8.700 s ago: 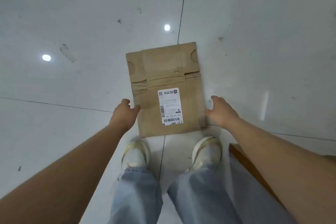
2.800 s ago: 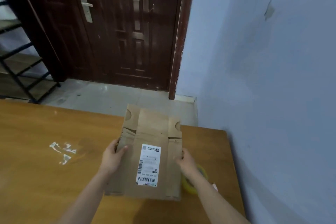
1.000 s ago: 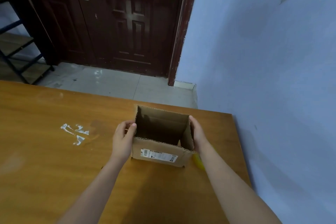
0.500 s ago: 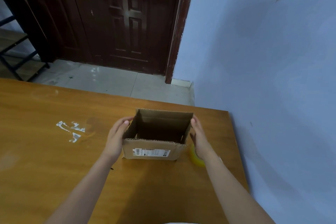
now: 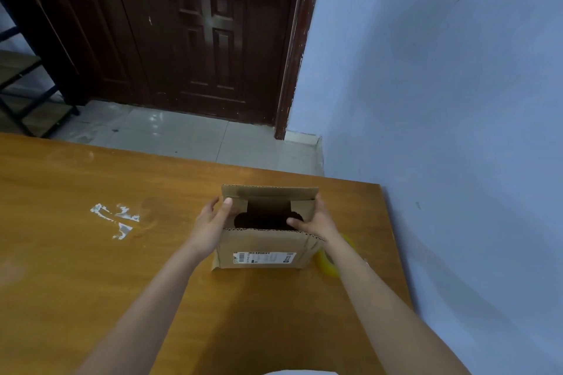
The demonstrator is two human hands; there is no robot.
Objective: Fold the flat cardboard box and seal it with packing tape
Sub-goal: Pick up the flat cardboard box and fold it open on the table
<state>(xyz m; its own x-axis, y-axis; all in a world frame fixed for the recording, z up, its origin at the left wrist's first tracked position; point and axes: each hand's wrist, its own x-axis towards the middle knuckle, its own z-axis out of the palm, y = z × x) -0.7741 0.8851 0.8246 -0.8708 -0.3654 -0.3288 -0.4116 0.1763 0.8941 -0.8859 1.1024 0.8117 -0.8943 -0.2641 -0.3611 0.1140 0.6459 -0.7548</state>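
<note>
The side flaps of the cardboard box are pressed inward by the flat left hand and right hand (nothing gripped); next, the long flaps must be closed, then the tape roll beside the box taken.

My left hand and right hand have pushed the cardboard box's two side flaps inward over the opening, which gaped fully open half a second ago.

Matt corrugated cardboard box; glossy wooden table; shiny translucent tape roll; smooth tiled floor.
</note>
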